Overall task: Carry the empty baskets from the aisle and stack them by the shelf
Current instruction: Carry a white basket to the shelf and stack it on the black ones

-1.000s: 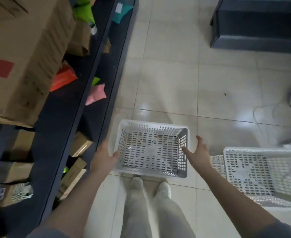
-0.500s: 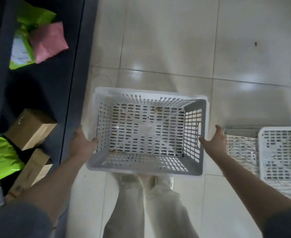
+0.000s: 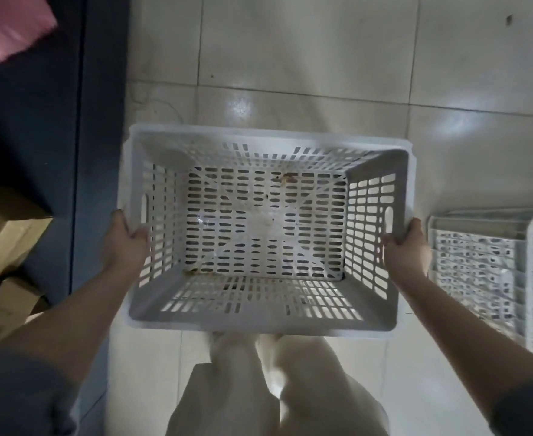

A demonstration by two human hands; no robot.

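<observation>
A white slotted plastic basket [image 3: 266, 322] fills the middle of the head view, empty apart from small bits of debris on its bottom. My left hand [image 3: 123, 243] grips its left rim, thumb hooked inside. Across from it, my right hand [image 3: 406, 250] grips the right rim near the handle slot. Two more white baskets [image 3: 479, 262] sit on the floor at the right, one partly over the other. The dark shelf [image 3: 98, 121] runs along the left edge of the tiled floor.
On the shelf's lower level lie brown cardboard boxes [image 3: 4, 234] and a pink packet [image 3: 10, 26]. My legs in light trousers [image 3: 259, 388] stand just behind the basket. Pale floor tiles [image 3: 306, 58] stretch ahead.
Both hands went from hovering open beside the basket to gripping its side rims. The view has dropped closer, so the basket looks much larger.
</observation>
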